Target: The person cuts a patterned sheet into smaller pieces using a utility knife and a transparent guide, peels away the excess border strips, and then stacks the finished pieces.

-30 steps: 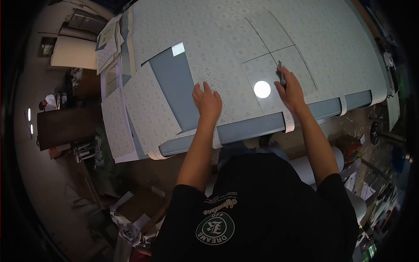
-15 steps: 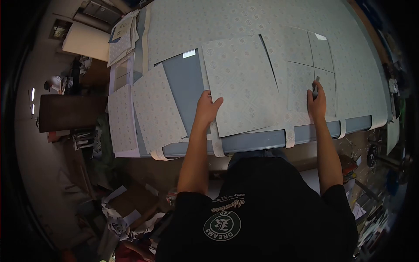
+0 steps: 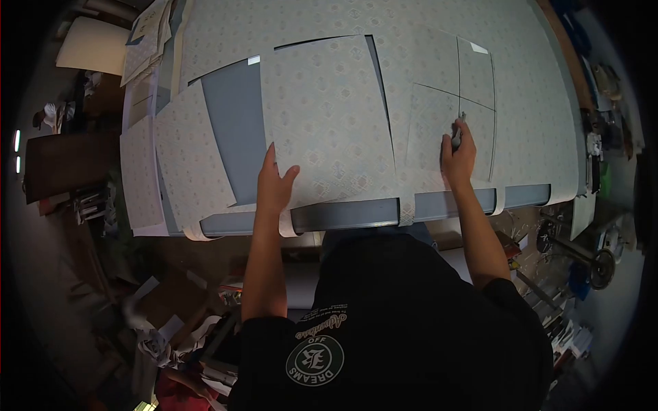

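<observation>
My left hand (image 3: pixel 276 183) grips the near left corner of a loose cut square of patterned paper (image 3: pixel 329 116), which lies askew on the blue-grey table (image 3: pixel 343 214). My right hand (image 3: pixel 458 155) rests on the patterned sheet (image 3: pixel 439 130) further right and is closed around a slim cutting knife (image 3: pixel 459 127), its tip at the crossing of two cut lines. Bare blue table surface (image 3: pixel 233 130) shows left of the cut square.
Other cut patterned pieces (image 3: pixel 185 164) lie at the table's left end, with more stacked at the far left corner (image 3: pixel 147 34). Paper strips hang over the near edge. Scraps litter the floor (image 3: pixel 164 329). Tools and clutter sit at the right (image 3: pixel 589 260).
My left hand has dragged the cut square leftward across the table, uncovering a gap beside the remaining sheet. My right hand stays on the sheet with the knife.
</observation>
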Demonstrator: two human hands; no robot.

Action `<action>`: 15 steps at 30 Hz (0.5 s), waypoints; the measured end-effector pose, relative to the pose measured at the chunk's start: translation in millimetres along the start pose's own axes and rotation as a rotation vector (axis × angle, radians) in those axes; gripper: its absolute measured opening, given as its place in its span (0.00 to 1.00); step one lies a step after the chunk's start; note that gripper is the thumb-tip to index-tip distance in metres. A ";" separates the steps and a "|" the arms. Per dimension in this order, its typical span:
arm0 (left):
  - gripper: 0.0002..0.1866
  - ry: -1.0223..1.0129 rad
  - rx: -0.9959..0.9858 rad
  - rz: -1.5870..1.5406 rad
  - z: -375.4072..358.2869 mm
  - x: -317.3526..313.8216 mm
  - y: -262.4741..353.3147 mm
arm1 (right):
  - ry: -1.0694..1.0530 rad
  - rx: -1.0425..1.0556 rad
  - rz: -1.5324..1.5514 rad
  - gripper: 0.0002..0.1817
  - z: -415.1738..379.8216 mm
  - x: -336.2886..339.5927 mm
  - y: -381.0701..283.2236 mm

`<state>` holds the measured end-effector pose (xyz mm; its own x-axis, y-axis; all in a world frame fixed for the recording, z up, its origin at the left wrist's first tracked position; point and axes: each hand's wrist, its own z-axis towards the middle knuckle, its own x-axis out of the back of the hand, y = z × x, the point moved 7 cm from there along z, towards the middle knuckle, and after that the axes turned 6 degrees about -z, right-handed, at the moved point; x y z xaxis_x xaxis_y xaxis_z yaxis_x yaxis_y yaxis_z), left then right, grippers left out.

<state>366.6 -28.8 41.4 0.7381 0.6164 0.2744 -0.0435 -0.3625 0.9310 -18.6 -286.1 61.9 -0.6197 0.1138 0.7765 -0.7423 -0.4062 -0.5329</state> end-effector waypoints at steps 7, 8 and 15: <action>0.34 0.318 0.036 0.307 -11.8 100.3 4.5 | -0.138 0.054 0.048 0.26 19.3 9.6 20.4; 0.35 0.363 0.015 0.349 -18.4 110.6 7.7 | -0.170 0.070 0.066 0.26 25.1 8.7 24.1; 0.39 0.552 0.505 0.077 -112.6 71.8 -17.7 | -0.223 0.243 0.066 0.27 32.7 8.5 47.7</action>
<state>344.6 100.6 71.7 0.2951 0.7892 0.5386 0.3307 -0.6132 0.7173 -50.9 -334.2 54.1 -0.5737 -0.1098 0.8117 -0.6033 -0.6136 -0.5094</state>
